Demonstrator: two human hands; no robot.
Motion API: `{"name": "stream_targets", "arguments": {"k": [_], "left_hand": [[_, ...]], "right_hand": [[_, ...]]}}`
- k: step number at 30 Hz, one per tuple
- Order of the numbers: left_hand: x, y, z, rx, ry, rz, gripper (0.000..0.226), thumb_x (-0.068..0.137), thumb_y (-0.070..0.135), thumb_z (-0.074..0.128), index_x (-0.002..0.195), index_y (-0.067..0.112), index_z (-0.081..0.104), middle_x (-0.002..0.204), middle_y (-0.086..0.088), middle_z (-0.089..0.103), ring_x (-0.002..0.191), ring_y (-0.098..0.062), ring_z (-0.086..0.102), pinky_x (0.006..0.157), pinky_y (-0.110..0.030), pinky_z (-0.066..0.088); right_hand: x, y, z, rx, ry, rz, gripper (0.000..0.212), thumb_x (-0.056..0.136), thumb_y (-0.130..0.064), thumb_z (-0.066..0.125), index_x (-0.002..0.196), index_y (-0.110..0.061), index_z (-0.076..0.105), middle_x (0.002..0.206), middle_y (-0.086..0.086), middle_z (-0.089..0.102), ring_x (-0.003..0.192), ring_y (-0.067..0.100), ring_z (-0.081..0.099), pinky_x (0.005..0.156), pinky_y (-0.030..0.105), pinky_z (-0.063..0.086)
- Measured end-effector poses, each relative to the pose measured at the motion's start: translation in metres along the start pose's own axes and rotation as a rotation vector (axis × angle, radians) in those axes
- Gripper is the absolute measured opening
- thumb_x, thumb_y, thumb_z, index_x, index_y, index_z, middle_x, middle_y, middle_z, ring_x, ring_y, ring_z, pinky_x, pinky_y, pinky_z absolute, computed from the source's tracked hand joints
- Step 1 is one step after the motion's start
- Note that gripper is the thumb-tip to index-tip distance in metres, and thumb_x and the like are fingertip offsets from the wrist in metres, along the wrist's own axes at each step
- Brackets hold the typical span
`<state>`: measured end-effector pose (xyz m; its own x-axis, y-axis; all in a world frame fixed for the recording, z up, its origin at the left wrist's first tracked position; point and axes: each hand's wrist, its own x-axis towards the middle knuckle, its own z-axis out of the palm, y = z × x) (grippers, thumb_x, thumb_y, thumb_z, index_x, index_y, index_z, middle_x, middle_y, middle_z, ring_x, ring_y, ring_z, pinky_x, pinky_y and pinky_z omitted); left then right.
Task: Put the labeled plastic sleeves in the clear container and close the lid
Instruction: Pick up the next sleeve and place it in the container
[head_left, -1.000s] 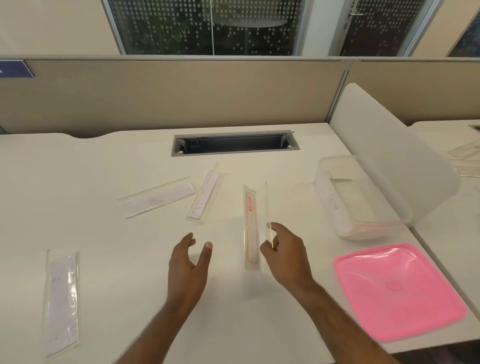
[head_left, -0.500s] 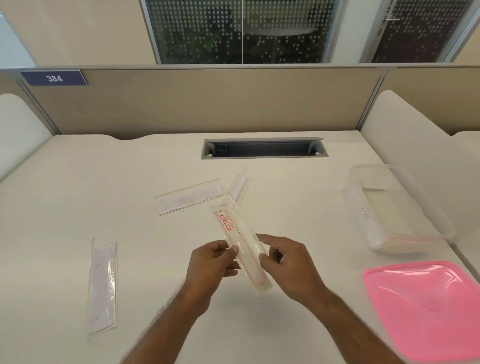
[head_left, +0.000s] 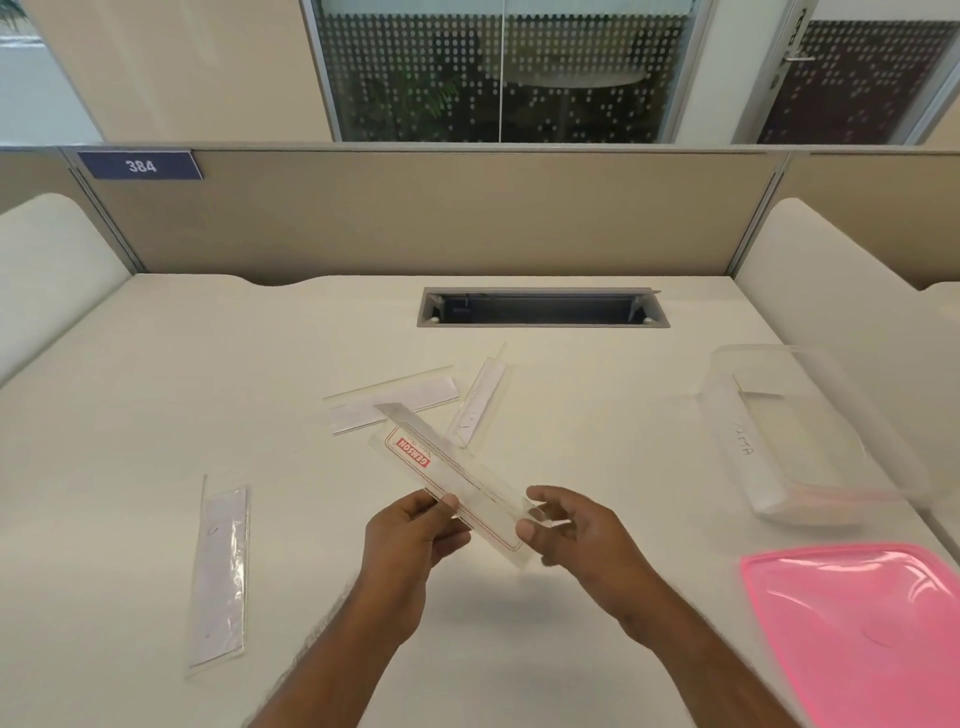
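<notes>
Sleeve no. 1 (head_left: 218, 577) lay flat on the surface (head_left: 130, 415) at far left, long axis running toward me, well apart from the rest. Further in and farther back, 2 more sleeves rested on the surface: a wide one (head_left: 395, 405) lying crosswise, and a narrow one (head_left: 478, 402) just to its right, angled, w/ faint marks on its paper insert.

My left hand (head_left: 410, 540) had its grip closed on the red-labeled sleeve (head_left: 457, 483), thumb on top near the sleeve's middle, fingers under. That sleeve was up off the surface, tilted, its far end w/ the red "GEMSON" label pointing up-left over the near corner of the wide sleeve. My right hand (head_left: 576, 535) gripped the same sleeve's near end, thumb against the edge, fingers curled round the far side; a shadow sat on the surface below.

Behind, a cable slot (head_left: 543, 307) was cut into the surface. At right stood the clear container (head_left: 748, 447), open, handwriting on its near wall, well apart from my hands; I couldn't tell if anything lay inside. Nearer me, at the right edge, the pink lid (head_left: 862, 629) lay flat on the surface, just beside the container.
</notes>
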<state>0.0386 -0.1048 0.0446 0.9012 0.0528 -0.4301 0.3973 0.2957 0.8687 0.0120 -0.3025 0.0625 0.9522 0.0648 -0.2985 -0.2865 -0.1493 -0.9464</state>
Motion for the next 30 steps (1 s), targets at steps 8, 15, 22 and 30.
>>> {"name": "stream_targets", "arguments": {"k": [8,15,22,30], "left_hand": [[-0.005,0.000,0.005,0.278,0.085,0.067,0.035,0.090,0.016,0.071,0.123,0.009,0.063,0.110,-0.004,0.073,0.089,-0.020,0.073,0.072,-0.026,0.057],[-0.026,0.012,0.008,1.073,0.014,0.917,0.081,0.070,0.032,0.086,0.142,0.028,0.049,0.145,0.012,0.046,0.142,-0.014,0.032,0.111,-0.032,0.030],[-0.020,0.026,0.025,1.387,-0.265,0.864,0.077,0.074,0.050,0.078,0.144,0.038,0.045,0.139,0.020,0.055,0.138,-0.007,0.039,0.107,-0.017,0.017],[-0.018,0.033,0.027,1.343,-0.250,0.965,0.052,0.066,0.040,0.081,0.116,0.038,0.066,0.109,0.019,0.070,0.101,-0.008,0.062,0.088,-0.026,0.041]], "right_hand": [[-0.001,-0.009,0.002,0.252,0.092,0.040,0.047,0.066,-0.035,0.084,0.100,-0.006,0.072,0.085,0.017,0.072,0.064,0.025,0.064,0.065,0.034,0.050],[0.002,-0.018,-0.003,0.147,0.142,0.096,0.042,0.072,-0.041,0.078,0.087,-0.002,0.072,0.073,0.011,0.071,0.056,0.019,0.058,0.057,0.028,0.045],[0.002,-0.030,0.005,0.037,0.082,0.057,0.046,0.063,-0.055,0.074,0.082,-0.013,0.074,0.079,0.010,0.074,0.055,0.015,0.059,0.053,0.023,0.045],[0.000,-0.031,0.001,0.084,0.017,-0.019,0.058,0.068,-0.072,0.065,0.087,-0.018,0.074,0.081,0.011,0.073,0.060,0.016,0.061,0.058,0.027,0.047]]}}
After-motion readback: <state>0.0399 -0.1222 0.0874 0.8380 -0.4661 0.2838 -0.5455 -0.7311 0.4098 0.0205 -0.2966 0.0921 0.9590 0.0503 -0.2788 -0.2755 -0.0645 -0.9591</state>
